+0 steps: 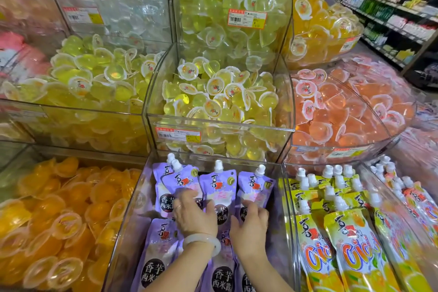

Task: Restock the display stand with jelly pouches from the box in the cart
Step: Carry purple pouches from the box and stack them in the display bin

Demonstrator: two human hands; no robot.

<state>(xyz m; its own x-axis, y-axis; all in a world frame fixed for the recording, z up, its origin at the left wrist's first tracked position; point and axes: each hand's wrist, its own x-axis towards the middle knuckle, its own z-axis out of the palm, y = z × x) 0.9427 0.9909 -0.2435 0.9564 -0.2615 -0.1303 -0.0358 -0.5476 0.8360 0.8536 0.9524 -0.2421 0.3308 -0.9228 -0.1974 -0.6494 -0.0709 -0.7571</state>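
Head view: glossy purple jelly pouches, flat and soft-sided with white screw caps, lie in overlapping rows inside a clear acrylic bin on the display stand. The left hand, wearing a pale bangle, and the right hand rest on the pouches, fingers loosely spread, gripping nothing. Yellow spouted pouches fill the next bin; domed translucent jelly cups are heaped above.

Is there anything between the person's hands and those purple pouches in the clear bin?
Nothing visible. The left hand and right hand both already rest directly on the purple pouches inside the clear bin, whose top is open.
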